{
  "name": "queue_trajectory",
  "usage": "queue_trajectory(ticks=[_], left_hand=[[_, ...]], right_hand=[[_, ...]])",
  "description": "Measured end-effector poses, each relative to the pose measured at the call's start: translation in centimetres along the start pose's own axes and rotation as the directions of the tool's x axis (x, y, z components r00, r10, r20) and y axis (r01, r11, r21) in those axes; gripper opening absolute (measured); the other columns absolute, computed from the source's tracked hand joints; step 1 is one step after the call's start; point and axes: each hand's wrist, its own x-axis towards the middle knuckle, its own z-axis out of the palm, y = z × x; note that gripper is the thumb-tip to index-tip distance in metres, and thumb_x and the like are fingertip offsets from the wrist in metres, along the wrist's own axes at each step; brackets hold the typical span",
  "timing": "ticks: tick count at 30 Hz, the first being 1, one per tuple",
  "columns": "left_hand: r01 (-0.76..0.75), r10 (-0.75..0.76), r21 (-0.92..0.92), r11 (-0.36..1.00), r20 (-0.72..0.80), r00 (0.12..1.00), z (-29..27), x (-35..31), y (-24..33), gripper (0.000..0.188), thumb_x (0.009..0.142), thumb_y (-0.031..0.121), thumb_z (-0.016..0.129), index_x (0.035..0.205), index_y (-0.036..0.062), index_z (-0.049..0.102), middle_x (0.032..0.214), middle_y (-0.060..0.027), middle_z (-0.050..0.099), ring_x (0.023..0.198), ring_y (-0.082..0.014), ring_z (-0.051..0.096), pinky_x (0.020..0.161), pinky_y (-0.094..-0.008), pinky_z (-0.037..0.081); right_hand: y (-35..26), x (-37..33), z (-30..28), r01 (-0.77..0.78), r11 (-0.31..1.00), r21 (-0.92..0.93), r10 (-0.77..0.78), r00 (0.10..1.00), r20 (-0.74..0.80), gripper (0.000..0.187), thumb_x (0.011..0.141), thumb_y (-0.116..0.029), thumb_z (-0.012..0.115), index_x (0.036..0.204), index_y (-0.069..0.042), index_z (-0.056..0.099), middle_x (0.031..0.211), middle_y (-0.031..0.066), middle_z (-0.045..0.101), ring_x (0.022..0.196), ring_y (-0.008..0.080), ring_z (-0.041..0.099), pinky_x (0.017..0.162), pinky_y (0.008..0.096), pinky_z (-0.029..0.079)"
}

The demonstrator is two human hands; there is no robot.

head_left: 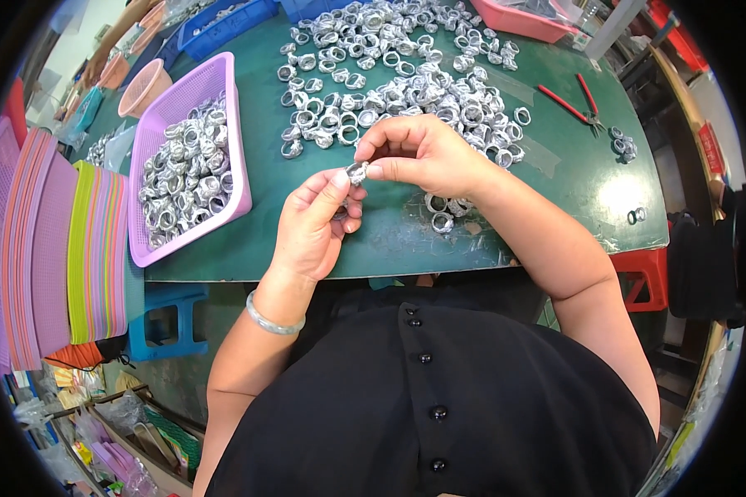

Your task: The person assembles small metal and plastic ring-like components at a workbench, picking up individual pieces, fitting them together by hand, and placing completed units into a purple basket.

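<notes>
Between my two hands, just above the table's near part, is a silver-coloured ring [357, 172] with a bulky top. The thumb and fingers of my left hand [308, 224] pinch it from the left. My right hand [427, 157] closes on its other side with thumb and forefinger. Another ring [340, 213] shows partly among the curled fingers of my left hand. A few loose rings [442, 222] lie below my right wrist, and a large heap of similar rings [472, 103] spreads beyond my hands.
On the left, a purple basket [240, 166] holds many rings, beside stacked colourful baskets [99, 253]. Red-handled pliers [587, 112] and a small ring cluster [623, 146] lie on the green table [307, 257] at right. Blue bins [224, 31] and a pink tray [526, 23] stand at the back.
</notes>
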Motion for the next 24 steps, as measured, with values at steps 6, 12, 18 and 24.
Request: queue_trajectory(ticks=[6, 12, 18, 24], left_hand=[[-0.143, 0.147, 0.108, 0.984, -0.024, 0.989, 0.08, 0.0, -0.35, 0.023, 0.084, 0.006, 0.057, 0.106, 0.0013, 0.057, 0.084, -0.002, 0.059, 0.065, -0.0072, 0.051, 0.054, -0.0191, 0.041], [-0.11, 0.11, 0.039, 0.993, 0.003, 0.994, -0.1, 0.03, -0.4, 0.025, 0.086, 0.006, 0.054, 0.111, -0.0001, 0.055, 0.086, -0.0036, 0.059, 0.066, -0.0088, 0.051, 0.055, -0.0203, 0.042], [-0.051, 0.055, -0.073, 0.996, 0.062, 0.997, -0.13, -0.01, 0.07, 0.024, 0.09, 0.013, 0.049, 0.108, -0.0002, 0.056, 0.087, -0.0064, 0.059, 0.068, -0.0115, 0.051, 0.056, -0.0219, 0.042], [-0.004, 0.006, -0.072, 0.997, 0.033, 0.999, -0.03, -0.08, 0.15, 0.023, 0.09, 0.017, 0.05, 0.105, 0.0002, 0.055, 0.082, -0.005, 0.055, 0.067, -0.0102, 0.049, 0.055, -0.0204, 0.04]], right_hand=[[0.1, 0.05, 0.3, 0.092, 0.996, 0.018, -0.093, 0.995, 0.032, 0.021, 0.076, 0.004, 0.061, 0.096, 0.0, 0.058, 0.097, 0.0039, 0.055, 0.088, 0.0112, 0.054, 0.079, 0.0252, 0.044], [-0.18, -0.03, 0.34, 0.142, 0.978, -0.151, -0.138, 0.99, 0.032, 0.023, 0.075, 0.003, 0.062, 0.097, 0.001, 0.057, 0.097, 0.0042, 0.052, 0.089, 0.0108, 0.052, 0.079, 0.025, 0.043], [-0.28, -0.09, 0.37, 0.101, 0.99, -0.1, -0.101, 0.995, 0.008, 0.02, 0.076, 0.003, 0.061, 0.096, 0.001, 0.057, 0.097, 0.0038, 0.052, 0.086, 0.0103, 0.053, 0.078, 0.0242, 0.044], [-0.23, -0.07, 0.37, 0.076, 0.993, -0.088, -0.075, 0.997, 0.013, 0.019, 0.077, 0.002, 0.061, 0.095, 0.002, 0.057, 0.097, 0.0043, 0.052, 0.087, 0.0108, 0.054, 0.078, 0.0243, 0.044]])
